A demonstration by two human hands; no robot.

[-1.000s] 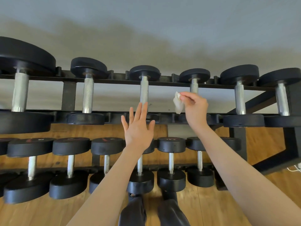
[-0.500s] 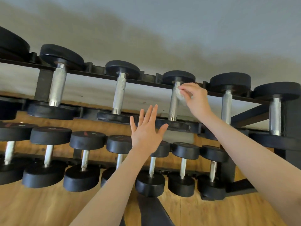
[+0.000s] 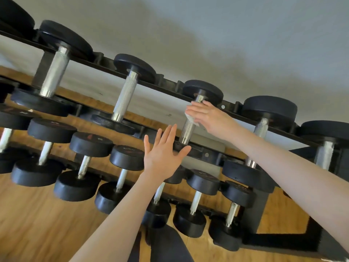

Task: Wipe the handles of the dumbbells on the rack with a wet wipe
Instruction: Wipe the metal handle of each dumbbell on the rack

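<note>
- We see a black two-tier rack (image 3: 166, 86) carrying all the dumbbells, tilted across the view, with wooden floor below it.
- On the top tier we count six dumbbells in view: a head only at the far left edge, then five with chrome handles showing, the last at the right edge partly cut off.
- On the lower tier we count about seven smaller dumbbells; the leftmost is cut by the frame edge and one sits behind our left forearm, so the count is approximate.
- We judge the step in hand to be wiping the handle (image 3: 188, 130) of the fourth top-tier dumbbell (image 3: 203, 89), counted from the left edge.
- Our right hand (image 3: 209, 116) presses the wet wipe (image 3: 189, 117) onto the upper part of that handle, close under the rear head, fingers laid over the wipe and bent round the bar.
- Our left hand (image 3: 165, 154) hovers with fingers spread and straight, holding nothing, in front of the rack's front rail near the same dumbbell.
- We judge the next move calls for drawing the wipe down the bare knurled length toward the front rail, keeping it wrapped, then shifting right to the next handle (image 3: 261, 127).
- There is one wipe, mostly hidden under our fingers.
</note>
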